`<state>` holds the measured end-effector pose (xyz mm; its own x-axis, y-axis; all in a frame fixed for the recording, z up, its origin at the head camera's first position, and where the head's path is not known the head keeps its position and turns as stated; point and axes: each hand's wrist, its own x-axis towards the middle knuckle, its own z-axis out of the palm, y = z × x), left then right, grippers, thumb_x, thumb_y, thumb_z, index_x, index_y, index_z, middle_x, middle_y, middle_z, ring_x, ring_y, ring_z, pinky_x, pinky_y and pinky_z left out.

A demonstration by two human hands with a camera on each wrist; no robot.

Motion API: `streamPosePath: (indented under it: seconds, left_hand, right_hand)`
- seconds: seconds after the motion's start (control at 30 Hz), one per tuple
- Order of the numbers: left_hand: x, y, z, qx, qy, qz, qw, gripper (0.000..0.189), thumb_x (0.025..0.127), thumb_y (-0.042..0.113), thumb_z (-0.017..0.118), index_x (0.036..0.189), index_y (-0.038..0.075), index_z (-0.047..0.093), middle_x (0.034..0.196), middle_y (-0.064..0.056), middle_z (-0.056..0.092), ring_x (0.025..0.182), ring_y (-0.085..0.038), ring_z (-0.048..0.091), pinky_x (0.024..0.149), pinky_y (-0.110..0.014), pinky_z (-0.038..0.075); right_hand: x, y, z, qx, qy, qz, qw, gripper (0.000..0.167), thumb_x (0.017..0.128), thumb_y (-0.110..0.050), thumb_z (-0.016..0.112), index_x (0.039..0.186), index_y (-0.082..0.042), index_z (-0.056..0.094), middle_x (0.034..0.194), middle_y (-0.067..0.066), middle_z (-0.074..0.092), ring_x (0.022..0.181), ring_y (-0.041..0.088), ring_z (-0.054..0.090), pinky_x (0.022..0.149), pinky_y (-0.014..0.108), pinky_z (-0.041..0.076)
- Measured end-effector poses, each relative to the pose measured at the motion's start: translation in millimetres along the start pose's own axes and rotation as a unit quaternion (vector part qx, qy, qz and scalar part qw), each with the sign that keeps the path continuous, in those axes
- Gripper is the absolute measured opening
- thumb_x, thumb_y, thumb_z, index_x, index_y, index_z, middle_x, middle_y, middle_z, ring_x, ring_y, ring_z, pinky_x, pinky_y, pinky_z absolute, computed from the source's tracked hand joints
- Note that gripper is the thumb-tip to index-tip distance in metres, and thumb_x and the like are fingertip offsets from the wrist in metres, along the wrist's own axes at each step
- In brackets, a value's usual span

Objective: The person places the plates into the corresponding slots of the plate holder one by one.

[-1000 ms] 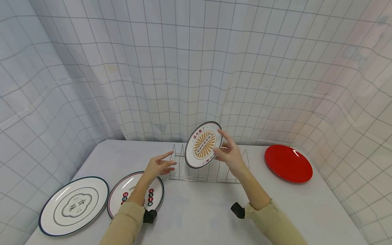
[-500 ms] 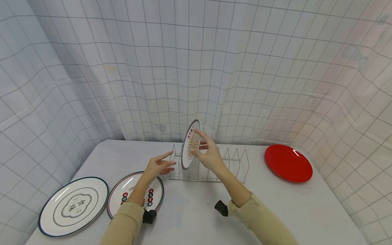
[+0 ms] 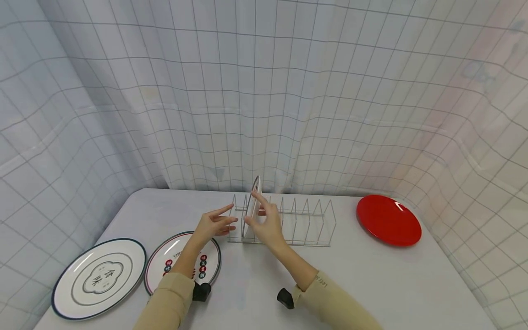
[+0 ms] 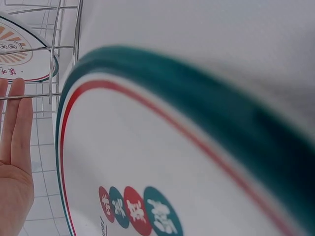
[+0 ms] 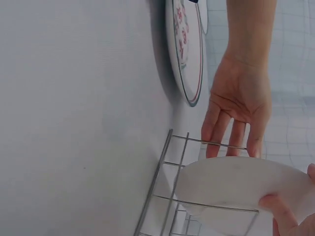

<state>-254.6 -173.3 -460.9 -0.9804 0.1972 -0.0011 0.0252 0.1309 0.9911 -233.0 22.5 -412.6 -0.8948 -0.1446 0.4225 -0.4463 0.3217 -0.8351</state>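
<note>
My right hand [image 3: 268,224] pinches the rim of a small white plate [image 3: 250,207] with a dark edge, thumb on the near side. The plate stands upright, nearly edge-on to the head view, among the left slots of a wire dish rack [image 3: 309,245]. In the right wrist view, the plate's plain white back [image 5: 221,179] shows between the wires. At the rack's left end, my left hand [image 3: 211,224] touches the end wire with fairly straight fingers [image 4: 22,132]. Beneath the left forearm lies a white plate with red and green spots [image 3: 212,256].
A large white plate with a blue rim [image 3: 128,279] lies at the far left of the white table [image 3: 255,293]. To the rack's right is a red plate [image 3: 387,220]. Checked curtain [image 3: 264,114] hangs behind and along both sides.
My right hand has carried the small plate left and down into the rack, turning it from face-on to edge-on. The left hand has stayed at the rack's end.
</note>
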Motion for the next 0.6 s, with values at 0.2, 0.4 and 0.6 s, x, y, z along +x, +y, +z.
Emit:
streamPosePath:
  seconds: [0.2, 0.4, 0.6]
  left_hand:
    - [-1.3, 1.0, 0.1, 0.000, 0.001, 0.005, 1.0000, 0.057, 0.089, 0.026, 0.060, 0.140, 0.012, 0.039, 0.112, -0.019, 0.062, 0.094, -0.030, 0.065, 0.081, -0.041, 0.052]
    - [-2.0, 1.8, 0.1, 0.004, 0.002, 0.004, 1.0000, 0.057, 0.089, 0.026, 0.060, 0.140, 0.012, 0.038, 0.112, -0.019, 0.063, 0.094, -0.030, 0.065, 0.080, -0.040, 0.052]
    - [-1.9, 1.3, 0.3, -0.003, 0.000, 0.002, 1.0000, 0.057, 0.089, 0.025, 0.061, 0.140, 0.013, 0.039, 0.111, -0.017, 0.063, 0.093, -0.029, 0.065, 0.079, -0.039, 0.053]
  right_hand:
    - [-7.5, 7.1, 4.9, 0.007, 0.012, -0.014, 0.9998, 0.063, 0.076, -0.012, 0.074, 0.133, -0.021, 0.048, 0.105, 0.015, 0.048, 0.093, 0.027, 0.052, 0.077, 0.040, 0.044]
    - [-8.6, 11.2, 5.0, 0.008, 0.003, -0.026, 0.9996, 0.064, 0.077, -0.015, 0.074, 0.134, -0.021, 0.046, 0.105, 0.015, 0.047, 0.094, 0.029, 0.051, 0.078, 0.049, 0.045]
    - [-8.5, 7.6, -12.2, 0.056, -0.042, 0.006, 0.9976, 0.067, 0.082, -0.014, 0.069, 0.141, -0.020, 0.037, 0.117, 0.020, 0.045, 0.105, 0.033, 0.053, 0.078, 0.040, 0.053]
